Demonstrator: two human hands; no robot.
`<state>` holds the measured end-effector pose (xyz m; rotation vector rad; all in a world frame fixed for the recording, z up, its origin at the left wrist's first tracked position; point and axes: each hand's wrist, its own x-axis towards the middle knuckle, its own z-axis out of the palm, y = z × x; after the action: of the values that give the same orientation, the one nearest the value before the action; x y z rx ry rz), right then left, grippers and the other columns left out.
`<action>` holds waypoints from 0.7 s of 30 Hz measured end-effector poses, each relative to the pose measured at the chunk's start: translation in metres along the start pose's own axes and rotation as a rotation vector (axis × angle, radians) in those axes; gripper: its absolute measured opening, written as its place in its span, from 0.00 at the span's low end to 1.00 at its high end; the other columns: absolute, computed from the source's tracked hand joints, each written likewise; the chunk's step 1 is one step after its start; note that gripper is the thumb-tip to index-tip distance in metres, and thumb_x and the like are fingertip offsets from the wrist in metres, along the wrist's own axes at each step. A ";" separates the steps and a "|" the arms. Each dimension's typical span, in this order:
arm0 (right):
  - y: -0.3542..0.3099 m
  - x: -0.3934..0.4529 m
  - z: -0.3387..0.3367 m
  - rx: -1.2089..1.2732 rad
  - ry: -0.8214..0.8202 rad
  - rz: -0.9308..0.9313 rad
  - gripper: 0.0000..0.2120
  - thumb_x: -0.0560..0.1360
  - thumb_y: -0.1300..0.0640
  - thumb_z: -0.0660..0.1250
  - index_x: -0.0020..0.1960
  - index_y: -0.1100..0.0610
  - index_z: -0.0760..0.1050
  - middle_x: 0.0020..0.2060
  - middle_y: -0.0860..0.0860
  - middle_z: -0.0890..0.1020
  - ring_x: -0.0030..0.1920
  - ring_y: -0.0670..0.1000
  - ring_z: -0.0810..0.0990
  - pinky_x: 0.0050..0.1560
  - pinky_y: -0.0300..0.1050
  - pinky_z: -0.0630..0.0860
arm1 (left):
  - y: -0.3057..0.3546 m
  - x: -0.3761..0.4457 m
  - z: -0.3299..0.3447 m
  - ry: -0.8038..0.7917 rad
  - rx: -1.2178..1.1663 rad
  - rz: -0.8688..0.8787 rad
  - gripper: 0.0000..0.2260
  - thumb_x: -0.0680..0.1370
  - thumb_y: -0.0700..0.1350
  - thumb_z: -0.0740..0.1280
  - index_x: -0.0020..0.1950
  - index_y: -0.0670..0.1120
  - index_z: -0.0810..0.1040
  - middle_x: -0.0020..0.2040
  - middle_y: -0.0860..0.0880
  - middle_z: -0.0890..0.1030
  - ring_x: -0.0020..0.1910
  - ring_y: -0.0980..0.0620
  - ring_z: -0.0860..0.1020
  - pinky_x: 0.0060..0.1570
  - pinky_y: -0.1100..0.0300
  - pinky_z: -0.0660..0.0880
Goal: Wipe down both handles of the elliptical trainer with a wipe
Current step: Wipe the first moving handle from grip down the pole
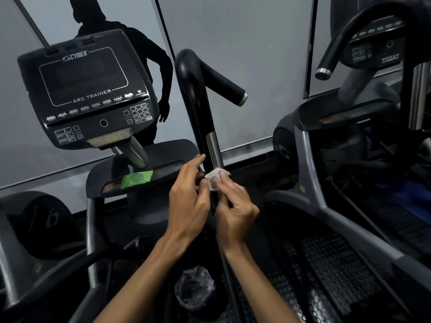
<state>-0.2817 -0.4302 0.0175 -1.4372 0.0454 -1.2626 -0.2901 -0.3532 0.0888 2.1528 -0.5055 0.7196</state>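
The trainer's right handle (194, 99) is a black upright bar with a steel sensor strip and a short grip branching right. At its lower part, just under the steel strip, my right hand (234, 203) pinches a small crumpled white wipe (215, 177) against the bar. My left hand (189, 199) is close on the bar's left side, its thumb and fingertips touching the wipe's edge, index finger stretched up along the bar. The trainer's left handle is out of view.
The black console (86, 89) tilts at upper left. A green wipe packet (136, 179) lies on the tray (163, 150) below it. A cup holder lined with clear plastic (193, 289) sits low in the middle. A second machine (363, 127) stands to the right.
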 end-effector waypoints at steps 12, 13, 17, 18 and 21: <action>0.021 -0.023 -0.021 -0.022 -0.066 0.032 0.14 0.75 0.71 0.70 0.57 0.59 0.85 0.55 0.51 0.87 0.58 0.46 0.85 0.59 0.43 0.81 | -0.008 -0.011 0.006 -0.020 -0.066 -0.049 0.23 0.79 0.32 0.66 0.74 0.44 0.72 0.65 0.53 0.76 0.57 0.57 0.78 0.47 0.72 0.73; 0.027 -0.027 -0.024 -0.014 -0.059 0.125 0.13 0.77 0.70 0.70 0.58 0.59 0.85 0.55 0.49 0.86 0.58 0.46 0.85 0.59 0.46 0.81 | -0.008 -0.011 0.006 -0.023 -0.074 -0.052 0.24 0.79 0.32 0.66 0.74 0.44 0.72 0.65 0.53 0.76 0.57 0.57 0.78 0.47 0.72 0.73; 0.038 -0.005 -0.016 0.088 -0.120 0.568 0.12 0.78 0.65 0.68 0.53 0.51 0.86 0.47 0.45 0.88 0.51 0.47 0.86 0.57 0.60 0.81 | -0.006 -0.012 0.006 -0.031 -0.086 -0.063 0.24 0.79 0.32 0.66 0.75 0.44 0.72 0.65 0.55 0.76 0.58 0.59 0.78 0.47 0.72 0.73; 0.039 0.006 -0.011 0.156 -0.164 0.647 0.11 0.77 0.64 0.68 0.50 0.51 0.86 0.45 0.47 0.88 0.50 0.50 0.87 0.57 0.60 0.81 | -0.007 -0.012 0.006 -0.032 -0.090 -0.066 0.24 0.79 0.32 0.66 0.75 0.45 0.72 0.65 0.55 0.76 0.58 0.59 0.78 0.47 0.73 0.73; 0.033 0.031 -0.004 0.416 -0.242 0.758 0.10 0.77 0.61 0.66 0.51 0.55 0.85 0.47 0.54 0.88 0.53 0.57 0.86 0.58 0.53 0.81 | -0.008 -0.012 0.005 -0.039 -0.113 -0.082 0.24 0.79 0.33 0.67 0.74 0.47 0.72 0.65 0.58 0.76 0.58 0.62 0.78 0.48 0.72 0.74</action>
<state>-0.2522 -0.4640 0.0120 -1.0413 0.1403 -0.4375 -0.2931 -0.3514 0.0739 2.0721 -0.4647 0.5915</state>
